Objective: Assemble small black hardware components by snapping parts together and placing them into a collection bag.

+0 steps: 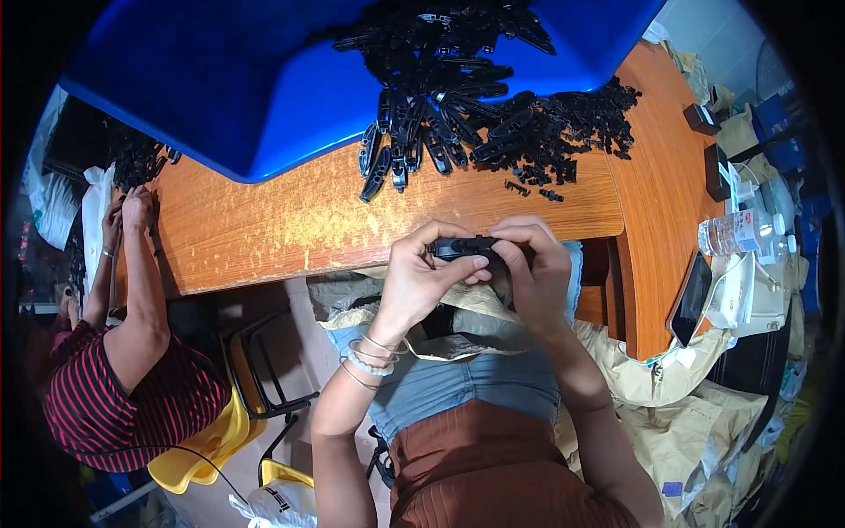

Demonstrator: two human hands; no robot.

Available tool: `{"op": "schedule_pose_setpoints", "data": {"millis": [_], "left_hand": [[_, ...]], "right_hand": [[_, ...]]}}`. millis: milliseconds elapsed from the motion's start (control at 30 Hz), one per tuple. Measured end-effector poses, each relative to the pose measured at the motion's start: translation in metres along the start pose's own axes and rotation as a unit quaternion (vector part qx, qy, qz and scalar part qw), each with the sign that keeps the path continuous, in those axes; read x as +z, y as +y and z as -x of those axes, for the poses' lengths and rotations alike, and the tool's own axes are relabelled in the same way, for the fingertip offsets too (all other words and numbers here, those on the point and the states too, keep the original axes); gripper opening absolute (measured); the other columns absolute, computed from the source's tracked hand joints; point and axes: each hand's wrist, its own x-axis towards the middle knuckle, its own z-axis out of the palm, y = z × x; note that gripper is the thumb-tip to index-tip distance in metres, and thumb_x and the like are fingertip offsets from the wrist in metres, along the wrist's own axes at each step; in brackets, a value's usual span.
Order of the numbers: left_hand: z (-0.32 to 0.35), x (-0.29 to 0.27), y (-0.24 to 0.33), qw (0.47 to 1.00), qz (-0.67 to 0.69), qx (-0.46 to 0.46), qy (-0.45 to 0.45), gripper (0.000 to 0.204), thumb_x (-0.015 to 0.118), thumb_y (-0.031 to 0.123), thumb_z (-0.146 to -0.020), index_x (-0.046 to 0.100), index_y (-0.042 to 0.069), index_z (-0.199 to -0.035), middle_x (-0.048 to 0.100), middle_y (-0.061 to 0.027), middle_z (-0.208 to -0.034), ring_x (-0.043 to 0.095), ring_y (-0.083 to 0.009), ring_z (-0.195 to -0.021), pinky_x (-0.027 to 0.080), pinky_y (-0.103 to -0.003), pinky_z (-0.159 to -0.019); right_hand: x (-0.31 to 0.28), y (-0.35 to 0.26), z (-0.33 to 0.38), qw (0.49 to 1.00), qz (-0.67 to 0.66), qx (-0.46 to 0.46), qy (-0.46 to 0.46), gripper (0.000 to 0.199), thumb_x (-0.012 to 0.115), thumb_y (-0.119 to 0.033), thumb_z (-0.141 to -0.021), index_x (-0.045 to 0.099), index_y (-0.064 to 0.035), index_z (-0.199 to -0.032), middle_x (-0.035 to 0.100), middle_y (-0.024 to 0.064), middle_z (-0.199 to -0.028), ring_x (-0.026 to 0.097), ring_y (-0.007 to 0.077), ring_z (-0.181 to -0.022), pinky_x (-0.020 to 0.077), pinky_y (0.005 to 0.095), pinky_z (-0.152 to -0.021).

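Left hand: the left hand (422, 273) is clenched around the left end of a small black plastic part (462, 248), thumb on its near side, fingers curled over the top.
Right hand: the right hand (532, 264) grips the right end of the same part, fingertips pressed on its top edge.
Black plastic part: held between both hands just off the near edge of the bench (282, 220), above the person's lap, slightly below the picture's centre.
Pile of parts: a heap of black plastic pieces (466, 114) lies on the bench at 12 o'clock from the hands, spilling out of a blue tray (220, 79).
Loose bits: a few small black pieces (532, 189) lie apart from the heap, between it and the hands.
Co-worker: another person in a red striped top sits at 9 o'clock, their hands (128, 211) raised at the bench's left end beside a second heap of black pieces (136, 158).
Right side: a water bottle (739, 233) and a dark phone (691, 297) lie at 3 o'clock.
Below: brown paper sacks (695, 414) lie at 4 o'clock.
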Motion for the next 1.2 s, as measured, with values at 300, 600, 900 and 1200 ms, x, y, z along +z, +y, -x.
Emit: {"op": "schedule_pose_setpoints", "data": {"millis": [300, 600, 900, 1200], "left_hand": [[0.007, -0.009, 0.001, 0.999, -0.033, -0.002, 0.013, 0.022, 0.060, -0.008, -0.082, 0.057, -0.006, -0.103, 0.066, -0.0126, -0.085, 0.066, -0.0149, -0.075, 0.053, -0.021, -0.066], [-0.001, -0.017, 0.007, 0.994, -0.110, 0.004, -0.021, 0.014, 0.054, 0.007, -0.090, 0.063, -0.005, -0.091, 0.066, -0.0100, -0.079, 0.065, -0.0152, -0.073, 0.052, -0.025, -0.061], [-0.049, -0.079, -0.002, 0.674, -0.649, 0.251, 0.247, 0.025, 0.060, 0.002, -0.076, 0.054, 0.001, -0.100, 0.052, -0.0165, -0.088, 0.053, -0.0326, -0.083, 0.044, -0.042, -0.069], [-0.032, -0.083, -0.024, 0.896, -0.243, 0.201, 0.312, 0.010, 0.053, 0.001, -0.086, 0.058, -0.002, -0.094, 0.056, -0.0064, -0.084, 0.055, -0.0119, -0.067, 0.044, -0.024, -0.058]], "right_hand": [[-0.004, 0.001, 0.002, 0.966, -0.131, 0.191, -0.118, 0.014, 0.061, -0.002, -0.083, 0.062, 0.0023, -0.096, 0.058, 0.0052, -0.084, 0.054, 0.0086, -0.072, 0.0436, 0.0221, -0.065], [-0.005, -0.001, 0.016, 0.961, -0.138, 0.217, -0.097, 0.016, 0.063, -0.008, -0.083, 0.063, 0.0014, -0.096, 0.059, 0.0028, -0.073, 0.053, 0.0070, -0.063, 0.0408, 0.0208, -0.056], [-0.014, 0.029, 0.004, 0.981, 0.149, -0.065, -0.104, 0.007, 0.061, -0.005, -0.077, 0.063, 0.0001, -0.081, 0.061, 0.0125, -0.078, 0.059, 0.0287, -0.074, 0.0467, 0.0351, -0.066], [-0.019, 0.052, -0.030, 0.905, 0.383, -0.184, 0.017, 0.011, 0.062, 0.002, -0.076, 0.060, 0.0031, -0.087, 0.057, 0.0123, -0.088, 0.053, 0.0286, -0.080, 0.0421, 0.0382, -0.070]]}}
